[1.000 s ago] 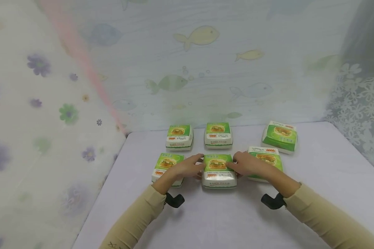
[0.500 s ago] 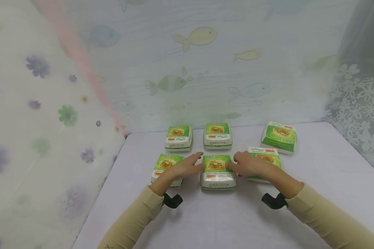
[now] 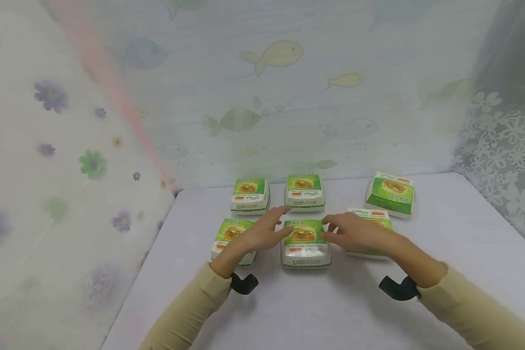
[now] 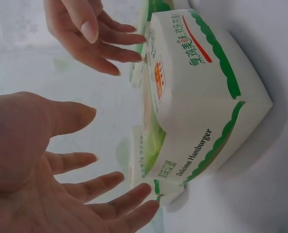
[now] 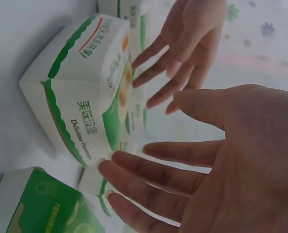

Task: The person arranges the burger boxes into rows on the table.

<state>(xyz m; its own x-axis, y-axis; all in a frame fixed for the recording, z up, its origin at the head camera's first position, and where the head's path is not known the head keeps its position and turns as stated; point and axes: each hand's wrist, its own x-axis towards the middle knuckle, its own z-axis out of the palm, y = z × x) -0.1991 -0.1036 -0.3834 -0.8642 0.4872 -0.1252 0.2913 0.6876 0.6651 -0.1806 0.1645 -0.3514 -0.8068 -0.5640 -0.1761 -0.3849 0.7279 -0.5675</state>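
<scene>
A green and white cardboard hamburger box (image 3: 306,255), a burger pictured on its lid, stands closed on the table in the middle of the front row. On its left side is my left hand (image 3: 262,234), fingers spread and holding nothing. My right hand (image 3: 354,232) hovers at the box's right edge, its fingers loosely bent and overlapping the front right box (image 3: 369,212) in the head view. Both wrist views show air between the palms and the middle box (image 4: 207,92), with the fingers extended around the level of its lid.
Another hamburger box (image 3: 233,236) stands front left, partly behind my left forearm. The back row holds a left box (image 3: 250,195), a middle box (image 3: 305,192) and a turned right box (image 3: 391,195). A fish-patterned curtain (image 3: 192,97) hangs behind the white-covered table (image 3: 306,311).
Both hands have come up off the sides of the middle box, their fingers opening away from it. My right forearm has shifted slightly right. The boxes keep their places.
</scene>
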